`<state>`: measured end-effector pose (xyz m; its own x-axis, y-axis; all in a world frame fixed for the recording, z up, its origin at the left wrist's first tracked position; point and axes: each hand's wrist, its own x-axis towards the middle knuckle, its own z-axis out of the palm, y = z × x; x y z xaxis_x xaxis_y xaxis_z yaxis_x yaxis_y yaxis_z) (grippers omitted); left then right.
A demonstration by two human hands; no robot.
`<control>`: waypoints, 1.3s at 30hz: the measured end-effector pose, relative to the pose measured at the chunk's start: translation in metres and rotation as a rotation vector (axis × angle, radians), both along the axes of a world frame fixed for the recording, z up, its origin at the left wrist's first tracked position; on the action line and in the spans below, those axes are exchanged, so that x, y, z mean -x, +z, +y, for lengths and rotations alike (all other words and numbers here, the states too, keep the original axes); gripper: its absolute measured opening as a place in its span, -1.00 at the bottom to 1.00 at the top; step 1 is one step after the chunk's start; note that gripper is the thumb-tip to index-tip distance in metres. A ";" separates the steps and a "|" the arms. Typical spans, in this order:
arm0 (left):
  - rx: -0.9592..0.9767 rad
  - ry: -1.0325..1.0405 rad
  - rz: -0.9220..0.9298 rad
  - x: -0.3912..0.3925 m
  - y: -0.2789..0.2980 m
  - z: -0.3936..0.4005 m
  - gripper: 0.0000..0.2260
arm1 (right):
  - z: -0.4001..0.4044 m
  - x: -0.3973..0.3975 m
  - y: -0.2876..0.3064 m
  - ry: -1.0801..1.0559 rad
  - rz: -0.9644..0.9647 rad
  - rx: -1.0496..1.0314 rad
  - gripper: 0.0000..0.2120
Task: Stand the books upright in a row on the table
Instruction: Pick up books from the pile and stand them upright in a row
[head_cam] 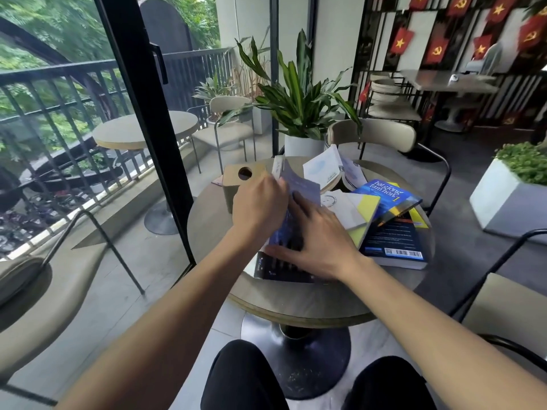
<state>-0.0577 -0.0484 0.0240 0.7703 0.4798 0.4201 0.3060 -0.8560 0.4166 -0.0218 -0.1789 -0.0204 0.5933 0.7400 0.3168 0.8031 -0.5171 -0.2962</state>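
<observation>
A round wooden table [296, 303] carries a loose heap of books. My left hand [259, 207] grips the left edge of a purple-blue book [305, 187] that is tilted up off the pile. Flat against that book's cover lies my right hand [318, 236], fingers spread. Under both hands is a dark book [284, 272]. To the right lie a white-and-yellow book [355, 214], a blue book with yellow lettering [387, 199] and a dark book showing a barcode [396, 244]. Behind, white books [322, 170] lean open. A thin white book [277, 165] stands behind my left hand.
A wooden box with a round hole [236, 180] stands at the table's left. A potted plant [302, 113] and a chair [376, 133] are behind the table. A glass door frame [154, 113] runs along the left; a white planter [503, 199] sits at right.
</observation>
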 end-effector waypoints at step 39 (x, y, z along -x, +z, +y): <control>-0.018 -0.158 -0.357 0.018 -0.053 -0.003 -0.61 | 0.008 -0.019 -0.003 0.058 0.199 -0.104 0.33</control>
<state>-0.0753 -0.0511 -0.0290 0.6378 0.3569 0.6825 0.0078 -0.8891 0.4576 -0.0031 -0.1704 -0.0235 0.6089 0.7443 0.2745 0.7511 -0.4296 -0.5013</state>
